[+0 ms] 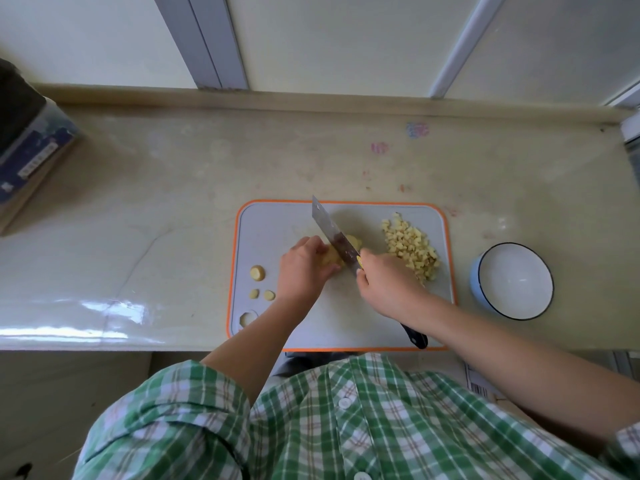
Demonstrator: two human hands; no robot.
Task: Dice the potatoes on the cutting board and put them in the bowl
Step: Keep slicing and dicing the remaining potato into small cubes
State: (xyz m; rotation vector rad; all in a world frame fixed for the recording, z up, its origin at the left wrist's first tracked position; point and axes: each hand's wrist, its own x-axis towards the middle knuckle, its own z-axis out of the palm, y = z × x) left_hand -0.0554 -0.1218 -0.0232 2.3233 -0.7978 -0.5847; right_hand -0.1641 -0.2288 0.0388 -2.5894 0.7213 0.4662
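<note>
A grey cutting board point(277, 216) with an orange rim lies on the counter. My left hand point(304, 268) presses down on a peeled potato piece point(354, 241) in the board's middle. My right hand point(388, 282) grips a cleaver point(332, 233) whose blade stands in the potato; its black handle end sticks out near the board's front edge. A pile of potato dice point(412, 247) sits on the board's right part. Three small potato offcuts point(258, 273) lie at the board's left. A white bowl point(512, 282) with a blue outside stands to the right of the board, nothing in it.
A dark box with a stack under it point(31, 147) sits at the counter's far left. The counter's raised back ledge point(311, 102) runs under a window. The counter's front edge lies right below the board.
</note>
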